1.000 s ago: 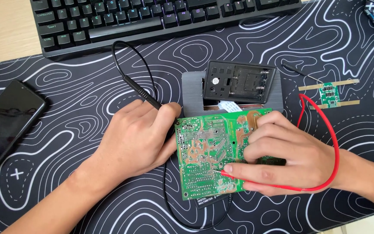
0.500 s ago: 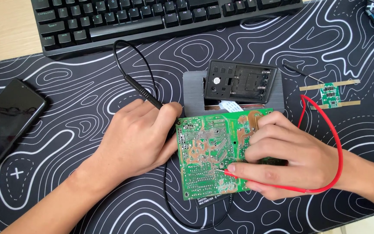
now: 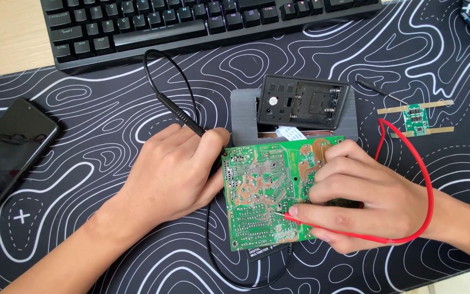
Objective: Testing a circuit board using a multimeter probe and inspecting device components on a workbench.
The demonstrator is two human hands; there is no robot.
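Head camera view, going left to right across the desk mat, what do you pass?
Black phone → left hand holding the black probe → green circuit board → right hand holding the red probe → small green board with tan strips.

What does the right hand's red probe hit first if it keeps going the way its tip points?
The right hand aims the red probe left across the green circuit board. The tip looks already on the board's solder side, so it would slide over the board toward the left hand at the left edge. Depth is unclear.
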